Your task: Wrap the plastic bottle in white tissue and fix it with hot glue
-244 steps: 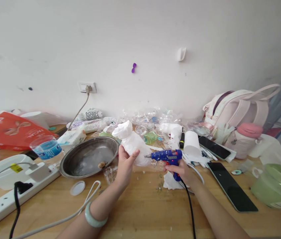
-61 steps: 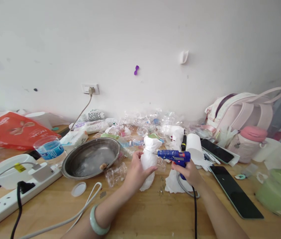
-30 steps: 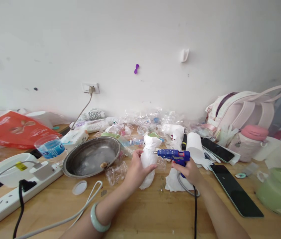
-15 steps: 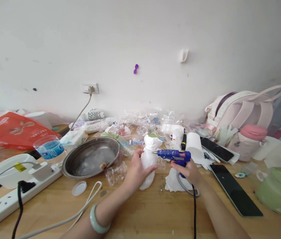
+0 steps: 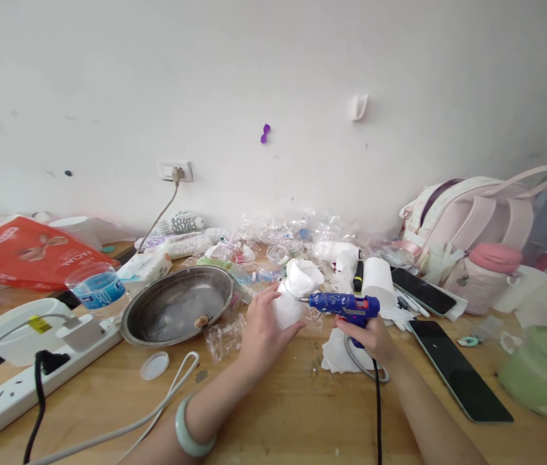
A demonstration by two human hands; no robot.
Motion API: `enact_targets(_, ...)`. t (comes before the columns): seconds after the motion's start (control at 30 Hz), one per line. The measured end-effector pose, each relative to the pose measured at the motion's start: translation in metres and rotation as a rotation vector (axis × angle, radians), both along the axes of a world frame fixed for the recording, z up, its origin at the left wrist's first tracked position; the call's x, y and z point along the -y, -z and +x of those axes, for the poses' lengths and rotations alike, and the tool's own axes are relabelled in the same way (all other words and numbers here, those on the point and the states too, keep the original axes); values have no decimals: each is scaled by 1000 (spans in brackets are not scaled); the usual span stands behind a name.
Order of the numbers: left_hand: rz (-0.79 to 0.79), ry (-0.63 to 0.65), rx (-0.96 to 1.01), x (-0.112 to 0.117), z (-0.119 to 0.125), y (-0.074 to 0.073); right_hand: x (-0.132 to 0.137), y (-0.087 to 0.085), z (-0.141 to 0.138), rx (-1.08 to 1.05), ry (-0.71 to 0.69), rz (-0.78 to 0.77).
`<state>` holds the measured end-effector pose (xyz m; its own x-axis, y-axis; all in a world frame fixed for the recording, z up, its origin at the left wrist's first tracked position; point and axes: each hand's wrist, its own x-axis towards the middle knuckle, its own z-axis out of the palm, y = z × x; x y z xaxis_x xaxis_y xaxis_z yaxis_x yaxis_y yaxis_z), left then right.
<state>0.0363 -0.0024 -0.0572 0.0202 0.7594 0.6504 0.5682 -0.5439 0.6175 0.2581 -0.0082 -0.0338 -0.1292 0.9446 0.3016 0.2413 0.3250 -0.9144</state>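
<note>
My left hand (image 5: pixel 263 329) is wrapped around a white tissue-covered bottle shape (image 5: pixel 295 294), tilted away from me with its ruffled top toward the wall. My right hand (image 5: pixel 367 334) grips a blue hot glue gun (image 5: pixel 345 305). The gun's nozzle points left and touches the white shape just under its ruffled top. The gun's black cord (image 5: pixel 378 407) runs back along my right forearm. A crumpled white tissue (image 5: pixel 338 355) lies on the wooden table (image 5: pixel 278 413) under the gun.
A steel basin (image 5: pixel 176 307) sits left of my hands, with a power strip (image 5: pixel 16 387), a white bowl (image 5: pixel 16 329) and a water bottle (image 5: pixel 93 287) further left. Two phones (image 5: pixel 452 368) lie at the right, near a green basin (image 5: pixel 544 371) and a pink backpack (image 5: pixel 471 213). Clear plastic pieces crowd the wall.
The white shape, upright on the table half a second ago, is now tipped back and lifted slightly in my left hand. The glue gun has shifted a little right and lower.
</note>
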Motion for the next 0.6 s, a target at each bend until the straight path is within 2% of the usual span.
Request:
enact_targets(0.1,209,-88,-105,-2,-3,-1,0,2,0,-27,-1,13)
enact_targets(0.17,269,-132,-155,-2,-3,-3,-1,3,0,-31,-1,33)
enact_targets(0.6,309,-175,-225,-2,-3,-7,-1,13,1,36,78,160)
